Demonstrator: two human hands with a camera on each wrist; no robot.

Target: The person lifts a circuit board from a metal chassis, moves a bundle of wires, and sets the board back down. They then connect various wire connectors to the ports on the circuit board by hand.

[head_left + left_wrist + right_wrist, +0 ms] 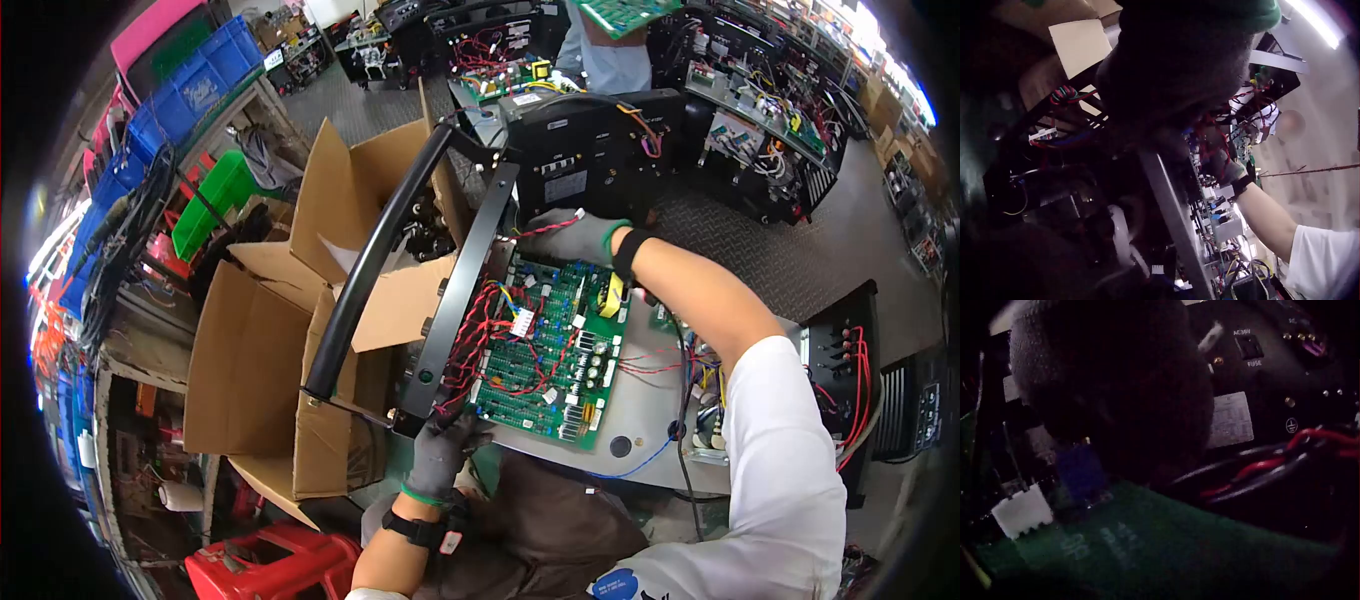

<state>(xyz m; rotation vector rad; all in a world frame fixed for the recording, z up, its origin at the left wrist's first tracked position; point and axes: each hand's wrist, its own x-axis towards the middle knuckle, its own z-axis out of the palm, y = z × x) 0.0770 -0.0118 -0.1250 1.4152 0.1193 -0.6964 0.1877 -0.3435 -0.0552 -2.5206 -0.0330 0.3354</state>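
A large green circuit board [540, 350] with many components and twisted red wires lies on a metal chassis tray [650, 440]. My gloved right hand [570, 238] grips the board at its far edge; a red-and-black lead with a white plug [579, 214] runs across the glove. Close up in the right wrist view, the dark glove [1116, 394] covers the board's edge beside a white connector [1022, 511]. My gloved left hand [440, 455] is at the near corner, between the board and the black front panel [465, 290]; whether its fingers curl round either, I cannot tell.
A black handle bar [380, 260] sticks out left of the panel. Open cardboard boxes [245, 370] stand beside it, a red stool [265, 565] below. Behind is another black chassis [590, 150]. A black cable [685, 385] hangs over the tray's right part.
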